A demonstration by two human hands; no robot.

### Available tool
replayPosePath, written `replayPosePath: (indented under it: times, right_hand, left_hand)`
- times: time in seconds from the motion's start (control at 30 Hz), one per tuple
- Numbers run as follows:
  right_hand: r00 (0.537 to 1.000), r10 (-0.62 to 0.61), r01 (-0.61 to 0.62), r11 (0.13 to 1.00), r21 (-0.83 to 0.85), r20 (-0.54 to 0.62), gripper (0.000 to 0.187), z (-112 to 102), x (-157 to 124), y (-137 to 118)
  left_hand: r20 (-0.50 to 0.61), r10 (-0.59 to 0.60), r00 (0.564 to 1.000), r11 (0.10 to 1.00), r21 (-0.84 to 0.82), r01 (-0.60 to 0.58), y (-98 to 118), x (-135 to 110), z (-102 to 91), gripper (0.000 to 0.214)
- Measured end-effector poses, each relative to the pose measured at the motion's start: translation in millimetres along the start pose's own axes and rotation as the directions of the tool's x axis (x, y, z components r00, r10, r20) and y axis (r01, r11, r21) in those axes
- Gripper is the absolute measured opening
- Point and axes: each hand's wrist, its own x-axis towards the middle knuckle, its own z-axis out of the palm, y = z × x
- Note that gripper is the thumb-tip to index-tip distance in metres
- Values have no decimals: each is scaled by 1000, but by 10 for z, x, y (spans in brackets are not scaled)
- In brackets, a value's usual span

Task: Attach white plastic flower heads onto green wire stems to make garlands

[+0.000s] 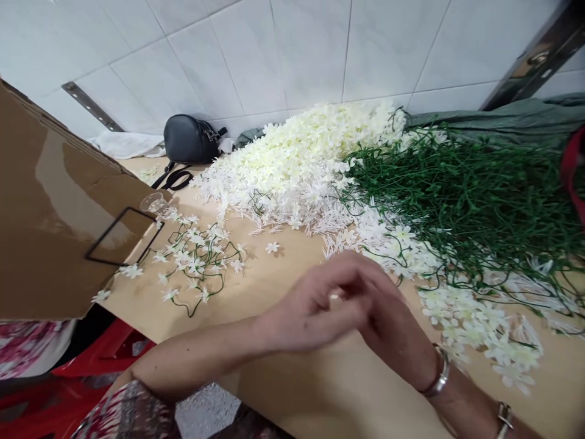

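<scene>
My left hand (311,308) and my right hand (393,323) meet over the wooden table (297,378), fingers curled together around something small and pale that I cannot make out. Motion smears both hands. Just beyond them lie loose white fabric flowers (470,317). A big heap of white flowers (301,164) fills the middle of the table, and a pile of green wire stems (470,201) lies to its right. Several finished stems with flowers on them (196,262) lie to the left.
A brown cardboard box flap (50,201) stands at the left edge. A black bag (189,139) sits at the back by the tiled wall. A clear plastic cup (154,203) lies near the box. Red plastic (100,353) shows below the table.
</scene>
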Motion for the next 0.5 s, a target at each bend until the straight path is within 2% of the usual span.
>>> replayPosePath:
  times: [0.07, 0.1, 0.17, 0.2, 0.27, 0.33, 0.37, 0.43, 0.5]
  right_hand:
    - [985, -174, 174, 980, -93, 2, 21, -16, 21, -76]
    - [968, -251, 249, 957, -145, 9, 24, -22, 29, -121]
    - [927, -373, 373, 905, -204, 41, 25, -22, 41, -218]
    - [907, -414, 419, 884, -207, 69, 24, -15, 45, -265]
    - [872, -474, 489, 855, -173, 126, 21, 16, 44, -351]
    - [844, -504, 527, 843, -109, 186, 22, 61, 29, -416]
    - [833, -508, 530, 847, -52, 216, 21, 84, 15, -439]
    - [808, -509, 499, 859, 114, 298, 17, 123, -20, -466]
    - [773, -508, 418, 859, 296, 380, 14, 147, -54, -475]
  left_hand:
    - [-224, -12, 974, 994, 99, 35, -162, 0, -103, 16]
    - [-295, -21, 955, 983, 167, 73, -251, -15, -157, 16]
    - [-368, 19, 930, 941, 322, 109, -422, -59, -254, 14]
    - [-357, 35, 934, 916, 384, 112, -498, -79, -288, 14]
    - [-257, 38, 966, 882, 463, 88, -621, -98, -316, 19]
    - [-69, 62, 996, 859, 512, -19, -699, -75, -290, 21]
    - [29, 92, 995, 845, 527, -94, -721, -44, -260, 21]
    - [208, 184, 961, 805, 529, -269, -742, 52, -172, 19]
    - [376, 294, 879, 752, 476, -456, -743, 185, -48, 20]
